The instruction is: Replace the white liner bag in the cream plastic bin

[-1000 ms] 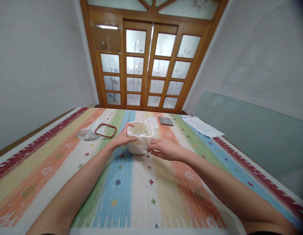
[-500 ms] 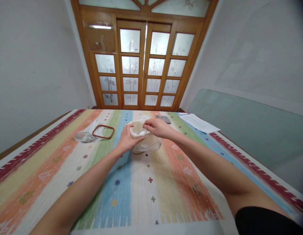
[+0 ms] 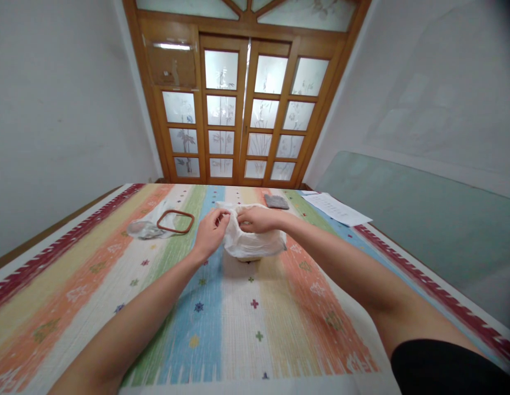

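Note:
A white plastic bag (image 3: pixel 255 244) hangs loosely over a small container (image 3: pixel 248 260), whose pale base shows below the bag. My left hand (image 3: pixel 212 229) pinches the bag's edge on the left side, thumb and fingers together. Inside the bag's mouth, my right hand (image 3: pixel 258 219) is closed with curled fingers against the plastic near the left edge. Its fingertips are partly hidden by the bag. The bag's folds cover most of the container's wall.
Left of my hands, a brown rounded frame (image 3: pixel 175 221) lies partly on a crumpled clear plastic bag (image 3: pixel 145 227). Behind the container is a folded grey cloth (image 3: pixel 276 202). Printed papers (image 3: pixel 337 209) lie at the right on the striped tablecloth (image 3: pixel 238 307).
The bag has spread open and now drapes down over the container's outside. My right hand has moved into its mouth. My left hand has gone from gripping the rim to pinching the bag's edge.

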Available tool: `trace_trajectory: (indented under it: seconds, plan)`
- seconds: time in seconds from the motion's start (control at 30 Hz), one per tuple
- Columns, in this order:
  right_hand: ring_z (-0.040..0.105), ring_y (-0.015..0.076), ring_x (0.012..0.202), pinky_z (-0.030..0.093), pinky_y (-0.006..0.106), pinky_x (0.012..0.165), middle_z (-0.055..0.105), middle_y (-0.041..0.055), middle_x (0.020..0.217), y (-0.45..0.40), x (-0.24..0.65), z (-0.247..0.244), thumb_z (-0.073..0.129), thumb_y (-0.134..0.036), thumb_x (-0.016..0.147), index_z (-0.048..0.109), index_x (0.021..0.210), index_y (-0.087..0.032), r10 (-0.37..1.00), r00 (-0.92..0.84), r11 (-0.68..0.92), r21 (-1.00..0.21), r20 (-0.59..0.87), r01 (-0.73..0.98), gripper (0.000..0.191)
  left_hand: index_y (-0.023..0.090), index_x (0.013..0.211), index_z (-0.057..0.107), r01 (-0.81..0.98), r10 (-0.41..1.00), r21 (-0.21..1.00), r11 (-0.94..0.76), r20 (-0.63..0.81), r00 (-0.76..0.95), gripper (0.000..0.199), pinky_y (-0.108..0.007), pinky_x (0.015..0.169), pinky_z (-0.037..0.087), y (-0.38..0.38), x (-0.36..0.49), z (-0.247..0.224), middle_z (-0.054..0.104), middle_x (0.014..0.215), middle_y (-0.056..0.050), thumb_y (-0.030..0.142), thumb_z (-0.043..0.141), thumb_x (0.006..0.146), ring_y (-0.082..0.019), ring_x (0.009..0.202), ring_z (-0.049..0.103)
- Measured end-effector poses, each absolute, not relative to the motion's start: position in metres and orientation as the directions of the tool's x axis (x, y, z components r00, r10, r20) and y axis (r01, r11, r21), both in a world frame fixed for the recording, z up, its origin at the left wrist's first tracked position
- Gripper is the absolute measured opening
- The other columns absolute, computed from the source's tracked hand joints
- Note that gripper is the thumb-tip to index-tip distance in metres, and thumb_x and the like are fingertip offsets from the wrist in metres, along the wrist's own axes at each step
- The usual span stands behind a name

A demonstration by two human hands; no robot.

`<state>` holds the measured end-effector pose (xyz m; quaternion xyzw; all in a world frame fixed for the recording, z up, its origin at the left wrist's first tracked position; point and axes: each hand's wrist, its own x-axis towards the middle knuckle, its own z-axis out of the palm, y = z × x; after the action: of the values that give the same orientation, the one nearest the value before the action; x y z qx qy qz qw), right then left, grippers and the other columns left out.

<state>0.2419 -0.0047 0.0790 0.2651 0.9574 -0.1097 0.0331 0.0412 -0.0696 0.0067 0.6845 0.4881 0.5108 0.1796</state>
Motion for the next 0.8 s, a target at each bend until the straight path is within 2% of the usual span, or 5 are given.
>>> trace_trajectory:
  seconds: [0.17, 0.3, 0.47, 0.63, 0.8]
  plan:
    - [0.064, 0.0209, 0.105, 0.045, 0.029, 0.096, 0.075, 0.0072, 0.117, -0.003, 0.246, 0.079, 0.063, -0.022, 0.090, 0.076, 0.110, -0.017, 0.358, -0.914, 0.851, -0.336, -0.189, 0.403, 0.024, 0.022, 0.125, 0.064, 0.554, 0.757, 0.626, -0.549, 0.654, 0.011, 0.032, -0.045, 0.118, 0.039, -0.063, 0.041, 0.004, 0.064, 0.131, -0.011, 0.038, 0.057, 0.098, -0.028, 0.130, 0.055]
    - [0.065, 0.0186, 0.105, 0.046, 0.026, 0.096, 0.074, 0.0047, 0.115, 0.001, 0.243, 0.078, 0.062, -0.020, 0.089, 0.072, 0.115, -0.016, 0.259, -0.942, 0.801, -0.498, -0.213, 0.333, 0.028, 0.021, 0.144, 0.054, 0.434, 0.846, 0.748, -0.503, 0.528, 0.070, 0.051, -0.047, 0.130, 0.025, -0.047, 0.041, -0.015, 0.052, 0.155, -0.012, 0.048, 0.049, 0.101, -0.028, 0.150, 0.042]
    - [0.066, 0.0195, 0.105, 0.047, 0.026, 0.095, 0.075, 0.0035, 0.114, 0.013, 0.233, 0.064, 0.062, -0.018, 0.087, 0.074, 0.110, -0.017, 0.280, -0.935, 0.786, -0.507, -0.216, 0.353, 0.026, 0.022, 0.149, 0.049, 0.187, 0.942, 0.924, -0.334, 0.323, 0.088, 0.060, -0.049, 0.130, 0.027, -0.034, 0.043, -0.037, 0.049, 0.160, -0.010, 0.060, 0.038, 0.104, -0.030, 0.152, 0.041]
    - [0.069, 0.0193, 0.101, 0.049, 0.023, 0.085, 0.078, 0.0000, 0.108, 0.030, 0.221, 0.047, 0.066, -0.017, 0.081, 0.076, 0.105, -0.018, 0.343, -0.879, 0.732, -0.492, -0.331, 0.471, 0.026, 0.023, 0.138, 0.058, 0.196, 0.928, 0.907, -0.373, 0.364, 0.082, 0.057, -0.046, 0.123, 0.037, -0.035, 0.041, -0.036, 0.063, 0.144, -0.009, 0.063, 0.035, 0.104, -0.028, 0.138, 0.054]
    - [0.070, 0.0177, 0.095, 0.049, 0.020, 0.078, 0.079, -0.0049, 0.094, 0.029, 0.212, 0.047, 0.072, -0.012, 0.071, 0.078, 0.099, -0.019, 0.347, -0.835, 0.660, -0.520, -0.428, 0.541, 0.029, 0.022, 0.138, 0.060, 0.257, 0.909, 0.875, -0.410, 0.416, 0.031, 0.054, -0.045, 0.124, 0.035, -0.039, 0.038, -0.026, 0.061, 0.147, -0.009, 0.058, 0.040, 0.104, -0.028, 0.140, 0.054]
